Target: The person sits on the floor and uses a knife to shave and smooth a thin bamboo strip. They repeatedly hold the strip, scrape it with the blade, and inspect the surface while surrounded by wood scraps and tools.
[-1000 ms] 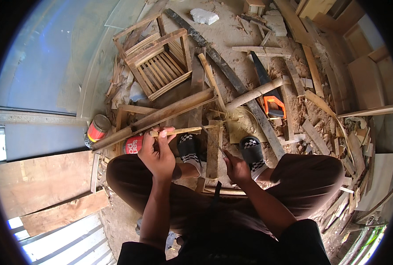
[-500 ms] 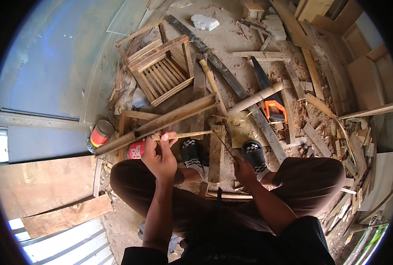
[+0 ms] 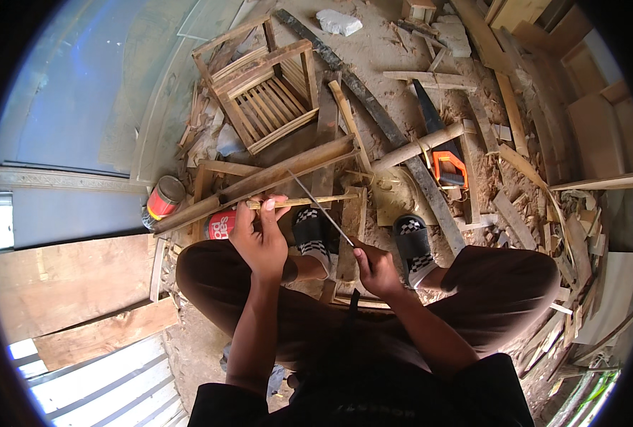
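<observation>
My left hand (image 3: 261,240) is closed round one end of a thin pale wooden stick (image 3: 304,202), which points right. In my closed right hand (image 3: 379,273) is a long thin metal tool (image 3: 331,220), like a narrow knife or file; its handle is mostly hidden by the fingers. The tool slants up and left across the stick, its tip over a long grooved wooden beam (image 3: 295,171). Whether tool and stick touch, I cannot tell. Below the stick's right end stands a short plank (image 3: 352,238), between my sandalled feet.
A slatted wooden frame (image 3: 267,99) lies beyond the beam. An orange-handled saw (image 3: 448,168) rests among boards at the right. Two red cans (image 3: 165,198) stand at the left. A dark bar (image 3: 373,107) crosses the dirt floor, amid scraps and shavings.
My right hand has shifted slightly left, and the metal tool has swung from the stick's right end to cross its middle, tip farther up and left. The stick's right end has risen a little.
</observation>
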Available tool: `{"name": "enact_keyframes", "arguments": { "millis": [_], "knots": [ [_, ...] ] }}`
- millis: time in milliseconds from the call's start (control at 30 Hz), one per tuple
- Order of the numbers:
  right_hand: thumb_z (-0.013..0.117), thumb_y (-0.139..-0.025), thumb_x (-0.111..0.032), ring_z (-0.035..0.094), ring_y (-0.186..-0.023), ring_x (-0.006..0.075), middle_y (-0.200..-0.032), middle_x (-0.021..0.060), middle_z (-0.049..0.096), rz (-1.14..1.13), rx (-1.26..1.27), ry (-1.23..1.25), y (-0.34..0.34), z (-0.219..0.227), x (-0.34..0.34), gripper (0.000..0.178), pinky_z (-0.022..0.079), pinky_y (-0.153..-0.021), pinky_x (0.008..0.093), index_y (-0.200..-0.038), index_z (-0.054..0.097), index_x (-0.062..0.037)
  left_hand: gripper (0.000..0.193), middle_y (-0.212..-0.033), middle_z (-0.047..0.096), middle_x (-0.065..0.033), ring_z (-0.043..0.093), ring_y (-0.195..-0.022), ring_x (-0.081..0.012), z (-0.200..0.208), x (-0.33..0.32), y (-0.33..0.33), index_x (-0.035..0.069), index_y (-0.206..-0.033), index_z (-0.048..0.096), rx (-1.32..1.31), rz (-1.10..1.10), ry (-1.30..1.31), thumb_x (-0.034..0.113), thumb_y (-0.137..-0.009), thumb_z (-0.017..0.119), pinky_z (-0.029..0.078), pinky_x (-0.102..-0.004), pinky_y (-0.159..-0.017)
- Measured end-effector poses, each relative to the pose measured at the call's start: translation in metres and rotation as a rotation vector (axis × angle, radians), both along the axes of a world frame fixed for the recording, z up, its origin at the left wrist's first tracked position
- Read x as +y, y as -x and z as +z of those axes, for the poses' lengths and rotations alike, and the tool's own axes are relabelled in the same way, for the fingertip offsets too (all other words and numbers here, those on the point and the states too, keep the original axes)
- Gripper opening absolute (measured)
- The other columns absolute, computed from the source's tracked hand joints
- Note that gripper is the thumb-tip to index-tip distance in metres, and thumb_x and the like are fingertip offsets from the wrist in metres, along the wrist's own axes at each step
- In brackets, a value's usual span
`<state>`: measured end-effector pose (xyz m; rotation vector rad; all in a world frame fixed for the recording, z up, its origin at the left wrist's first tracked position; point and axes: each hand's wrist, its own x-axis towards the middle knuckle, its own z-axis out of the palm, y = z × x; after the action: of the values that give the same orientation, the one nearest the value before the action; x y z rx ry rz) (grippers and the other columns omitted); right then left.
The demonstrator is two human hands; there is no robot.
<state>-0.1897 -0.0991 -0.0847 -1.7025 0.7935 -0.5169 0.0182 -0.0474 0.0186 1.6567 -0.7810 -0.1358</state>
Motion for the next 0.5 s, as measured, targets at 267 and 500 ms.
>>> {"name": "enact_keyframes", "arguments": {
  "millis": [267,500],
  "knots": [
    [0.046,-0.108,-0.036,0.068,-0.095,0.0468,-0.094,0.0286,0.070,-0.072,0.458,-0.079,0.031,-0.098,-0.012,0.044,0.056,-0.077,0.0485,-0.105,0.072,-0.0005,0.016,-0.094,0.069,-0.0167,0.071,-0.089,-0.0211,0.005,-0.006,0.005,-0.009,-0.101,0.054,0.010,-0.044,0.022,0.006,-0.105,0.053,0.067,-0.0371,-0.075],
    [0.054,-0.106,-0.026,0.070,-0.088,0.0466,-0.088,0.0298,0.070,-0.086,0.069,-0.036,-0.002,-0.022,0.006,0.035,0.055,-0.076,0.0479,-0.113,0.069,0.0048,0.017,-0.095,0.069,-0.0179,0.072,-0.090,-0.0231,0.001,0.003,0.001,-0.008,-0.102,0.053,-0.029,-0.028,-0.028,0.008,-0.106,0.051,0.067,-0.0383,-0.075]
  ]
}}
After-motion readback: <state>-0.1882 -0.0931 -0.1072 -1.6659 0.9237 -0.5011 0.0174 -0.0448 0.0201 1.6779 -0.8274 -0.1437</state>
